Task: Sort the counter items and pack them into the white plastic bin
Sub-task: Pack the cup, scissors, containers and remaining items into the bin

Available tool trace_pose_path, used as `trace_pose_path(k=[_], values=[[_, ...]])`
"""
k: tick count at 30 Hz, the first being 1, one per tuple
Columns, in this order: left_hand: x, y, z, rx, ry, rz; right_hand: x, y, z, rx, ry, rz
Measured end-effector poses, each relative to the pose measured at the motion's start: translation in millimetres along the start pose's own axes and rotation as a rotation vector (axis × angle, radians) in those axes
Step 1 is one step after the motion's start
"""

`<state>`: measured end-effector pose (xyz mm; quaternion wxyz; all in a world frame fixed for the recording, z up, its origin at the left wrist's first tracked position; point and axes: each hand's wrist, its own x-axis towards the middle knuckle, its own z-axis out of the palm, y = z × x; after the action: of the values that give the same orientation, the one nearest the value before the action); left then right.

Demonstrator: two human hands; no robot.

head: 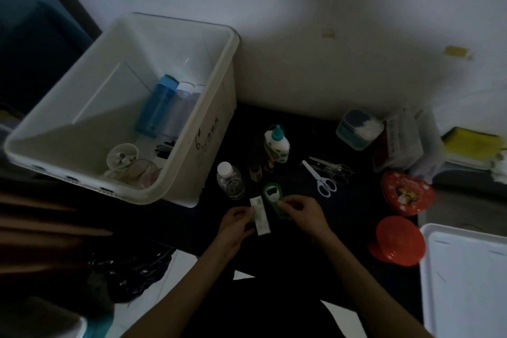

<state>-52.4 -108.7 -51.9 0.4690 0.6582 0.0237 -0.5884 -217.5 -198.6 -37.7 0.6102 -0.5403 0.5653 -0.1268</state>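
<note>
The white plastic bin [192, 129] stands at the left of the dark counter. Inside lie a blue bottle [157, 103], clear bottles and small round containers. My left hand [237, 223] pinches a small white and green box [260, 217] at the counter's front. My right hand [300, 212] pinches the lower end of a green card-shaped item [271, 195] with a white cut-out, right beside the box. A small clear bottle with a white cap [230, 180] stands just left of them.
On the counter lie a glue bottle [277, 143], white scissors [319, 178], dark scissors [333, 169], a tub of cotton [358, 129], a red tin [406, 192] and a red lid [396, 241]. A white tray [466, 282] sits at the right.
</note>
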Motion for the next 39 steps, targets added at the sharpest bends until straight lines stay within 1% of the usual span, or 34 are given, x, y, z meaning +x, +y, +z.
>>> trace_pose_path(k=[2,3,6,9,13,18,21,26,29,31,36,39], values=[[-1,0,5,-0.003,-0.004,0.025,-13,0,6,0.201,-0.058,0.069],[-2,0,8,-0.011,-0.012,0.036,-17,1,9,0.248,-0.071,0.099],[-5,-1,14,-0.029,-0.045,0.068,-21,7,16,0.282,-0.076,0.175],[-9,0,16,-0.027,-0.068,0.080,-21,11,17,0.294,-0.091,0.196],[-8,0,12,-0.030,-0.120,0.076,-22,10,13,0.340,-0.087,0.184],[-9,3,7,0.027,-0.201,0.055,-23,14,9,0.331,-0.115,0.157],[-11,5,5,0.084,-0.250,0.091,-24,14,5,0.295,-0.168,0.111],[-17,7,10,0.214,-0.210,0.197,-26,10,0,0.084,-0.192,-0.010],[-19,9,13,0.232,-0.179,0.237,-25,9,1,0.050,-0.185,-0.034],[-22,12,13,0.215,-0.167,0.263,-26,7,3,0.078,-0.173,-0.024],[-31,19,19,0.203,-0.140,0.309,-36,-1,10,0.252,-0.190,0.043],[-43,29,27,0.207,-0.164,0.355,-48,-16,2,0.261,-0.169,-0.043]])
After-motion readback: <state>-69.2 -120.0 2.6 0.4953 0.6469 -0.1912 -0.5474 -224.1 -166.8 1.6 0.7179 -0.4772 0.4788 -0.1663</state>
